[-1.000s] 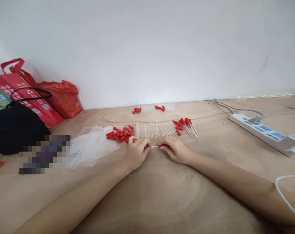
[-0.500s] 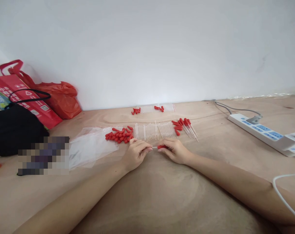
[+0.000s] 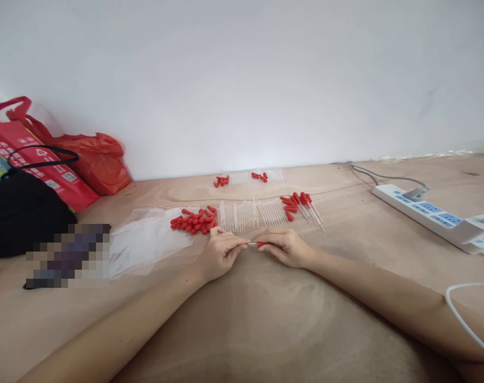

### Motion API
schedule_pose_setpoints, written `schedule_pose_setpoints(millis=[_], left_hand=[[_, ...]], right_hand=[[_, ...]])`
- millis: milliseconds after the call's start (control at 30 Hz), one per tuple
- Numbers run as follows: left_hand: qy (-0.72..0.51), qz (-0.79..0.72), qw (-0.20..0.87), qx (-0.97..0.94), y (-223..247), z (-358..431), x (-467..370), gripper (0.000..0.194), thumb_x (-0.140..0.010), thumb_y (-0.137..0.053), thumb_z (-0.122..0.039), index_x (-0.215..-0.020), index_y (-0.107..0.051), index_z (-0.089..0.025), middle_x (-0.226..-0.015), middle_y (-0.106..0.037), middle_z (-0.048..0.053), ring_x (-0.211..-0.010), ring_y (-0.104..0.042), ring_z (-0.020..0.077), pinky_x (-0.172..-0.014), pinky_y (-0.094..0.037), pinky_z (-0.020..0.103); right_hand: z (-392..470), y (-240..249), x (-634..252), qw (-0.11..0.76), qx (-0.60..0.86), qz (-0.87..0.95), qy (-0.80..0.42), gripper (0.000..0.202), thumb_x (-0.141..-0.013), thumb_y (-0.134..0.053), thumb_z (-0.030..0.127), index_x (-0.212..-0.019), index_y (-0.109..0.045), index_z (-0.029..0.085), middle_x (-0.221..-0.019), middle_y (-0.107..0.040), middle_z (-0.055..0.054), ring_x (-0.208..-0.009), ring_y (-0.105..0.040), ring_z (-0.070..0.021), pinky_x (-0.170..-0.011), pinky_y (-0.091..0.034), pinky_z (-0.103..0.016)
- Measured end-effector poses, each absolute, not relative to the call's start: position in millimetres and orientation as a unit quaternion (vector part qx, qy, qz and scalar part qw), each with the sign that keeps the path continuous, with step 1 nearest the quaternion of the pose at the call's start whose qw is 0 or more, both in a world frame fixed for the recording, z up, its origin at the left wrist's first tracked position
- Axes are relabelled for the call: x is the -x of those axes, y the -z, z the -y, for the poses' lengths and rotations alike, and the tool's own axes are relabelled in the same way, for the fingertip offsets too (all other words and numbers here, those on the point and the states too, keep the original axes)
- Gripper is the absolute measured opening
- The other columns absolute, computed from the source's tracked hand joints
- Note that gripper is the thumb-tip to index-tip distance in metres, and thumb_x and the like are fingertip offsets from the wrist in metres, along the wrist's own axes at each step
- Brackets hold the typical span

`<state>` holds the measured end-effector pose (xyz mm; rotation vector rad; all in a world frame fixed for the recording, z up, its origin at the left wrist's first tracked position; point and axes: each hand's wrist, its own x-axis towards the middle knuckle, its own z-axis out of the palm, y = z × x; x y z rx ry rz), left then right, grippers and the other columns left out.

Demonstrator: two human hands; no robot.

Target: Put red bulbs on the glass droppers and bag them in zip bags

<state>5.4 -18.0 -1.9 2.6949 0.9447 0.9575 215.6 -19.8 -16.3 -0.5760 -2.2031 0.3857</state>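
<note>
Red bulb [image 3: 260,244] and clear tube [image 3: 252,244] sit end to end over the tabletop [image 3: 265,324], nearer the person than the row of tubes [image 3: 272,213]. The left hand [image 3: 221,254] is pinched closed on the tube, the right hand [image 3: 287,248] on the bulb. Less red shows at the right fingertips than a second ago. I count one bulb and one tube held, and one power strip [image 3: 409,206]; the bulb heap [image 3: 194,222] is too jumbled to count.
</note>
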Motion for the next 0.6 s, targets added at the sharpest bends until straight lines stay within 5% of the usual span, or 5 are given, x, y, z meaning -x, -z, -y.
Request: schedule_pose_setpoints(millis=[600], left_hand=[[-0.340,-0.265,0.001,-0.902,3.8,20.7,-12.0,0.016,-0.082,-0.047,-0.013,-0.085,-0.061,-0.019,-0.069,-0.069,-0.003,-0.054,-0.056,0.0094,-0.068,-0.026,0.032]], right_hand=[[18.6,17.8,-213.9,0.338,0.242,0.907,-0.071,0.017,-0.085,-0.044,0.024,-0.087,-0.058,0.014,-0.078,-0.061,-0.008,-0.070,-0.054,-0.0139,-0.063,-0.045,-0.025]])
